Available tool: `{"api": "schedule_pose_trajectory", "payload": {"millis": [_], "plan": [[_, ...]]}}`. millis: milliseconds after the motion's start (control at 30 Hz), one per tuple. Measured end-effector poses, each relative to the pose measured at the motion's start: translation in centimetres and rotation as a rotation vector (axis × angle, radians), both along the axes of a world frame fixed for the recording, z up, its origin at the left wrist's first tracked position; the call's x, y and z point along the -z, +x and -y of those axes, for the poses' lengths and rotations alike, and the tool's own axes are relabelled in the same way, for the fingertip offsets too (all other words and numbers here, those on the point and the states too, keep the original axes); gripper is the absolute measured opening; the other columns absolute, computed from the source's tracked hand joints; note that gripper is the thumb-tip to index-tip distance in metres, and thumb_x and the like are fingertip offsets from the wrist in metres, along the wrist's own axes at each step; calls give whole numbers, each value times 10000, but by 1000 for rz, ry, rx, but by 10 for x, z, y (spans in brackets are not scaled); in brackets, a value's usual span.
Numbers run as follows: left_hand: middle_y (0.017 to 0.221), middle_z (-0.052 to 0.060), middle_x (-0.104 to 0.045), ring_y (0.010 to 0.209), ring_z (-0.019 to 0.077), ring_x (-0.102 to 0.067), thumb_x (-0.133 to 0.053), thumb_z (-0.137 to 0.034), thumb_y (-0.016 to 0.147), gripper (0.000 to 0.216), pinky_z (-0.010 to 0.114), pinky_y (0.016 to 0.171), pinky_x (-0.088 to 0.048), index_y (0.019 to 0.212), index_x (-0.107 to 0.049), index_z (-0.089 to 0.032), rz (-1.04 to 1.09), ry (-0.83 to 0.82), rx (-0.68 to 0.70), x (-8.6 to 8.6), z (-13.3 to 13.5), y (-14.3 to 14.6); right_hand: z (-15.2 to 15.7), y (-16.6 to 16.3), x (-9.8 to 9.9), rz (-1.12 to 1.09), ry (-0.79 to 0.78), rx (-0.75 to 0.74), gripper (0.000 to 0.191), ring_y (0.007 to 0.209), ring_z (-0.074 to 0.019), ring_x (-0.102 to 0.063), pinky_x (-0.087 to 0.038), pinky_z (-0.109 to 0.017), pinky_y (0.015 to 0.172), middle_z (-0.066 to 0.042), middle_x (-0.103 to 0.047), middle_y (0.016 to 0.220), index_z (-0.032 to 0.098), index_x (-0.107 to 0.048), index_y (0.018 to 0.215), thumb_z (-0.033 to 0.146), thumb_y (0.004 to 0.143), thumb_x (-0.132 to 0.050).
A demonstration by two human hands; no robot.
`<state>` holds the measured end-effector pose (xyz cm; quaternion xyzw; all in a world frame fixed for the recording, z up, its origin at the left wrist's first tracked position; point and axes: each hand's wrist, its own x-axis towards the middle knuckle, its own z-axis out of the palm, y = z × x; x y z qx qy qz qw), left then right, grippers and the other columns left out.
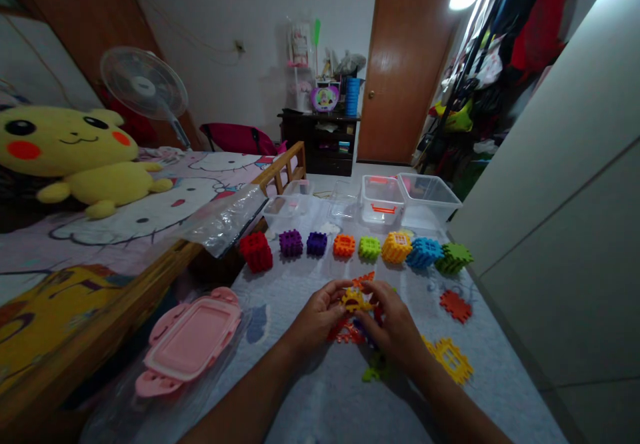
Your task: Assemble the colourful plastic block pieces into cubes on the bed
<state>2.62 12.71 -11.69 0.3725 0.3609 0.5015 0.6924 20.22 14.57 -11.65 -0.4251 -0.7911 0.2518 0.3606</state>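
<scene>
My left hand [320, 314] and my right hand [393, 327] pinch a small yellow interlocking plastic piece [356, 301] between their fingertips. Under my hands lies a red-orange flat piece [345, 332], partly hidden. Beyond my fingers stands a row of several hollow waffle-block cubes, including a red cube [256, 252], a purple cube [291, 243], an orange cube [344, 245] and a blue cube [424, 253]. To the right of my right hand lie a loose red flat piece [455, 305] and a yellow flat piece [450, 362]. A green piece [373, 368] sits below my wrists.
A pink lidded container part [190, 341] lies to the left on the pale blue-grey sheet [320, 397]. Clear plastic boxes [383, 199] stand beyond the cubes. A bed with a plush yellow toy [75, 154] runs along the left, and a pale wardrobe panel [550, 197] bounds the right.
</scene>
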Motion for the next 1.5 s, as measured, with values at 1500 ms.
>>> {"api": "schedule_pose_trajectory", "payload": {"millis": [1500], "plan": [[857, 32, -634, 723, 130, -588, -781, -338, 659, 395, 231, 607, -477, 1009, -678, -188, -286, -1, -196, -3, -4, -8, -72, 32, -55, 550, 236, 186, 266, 984, -249, -556, -404, -375, 870, -96, -647, 1043, 184, -629, 1075, 262, 821, -606]]}}
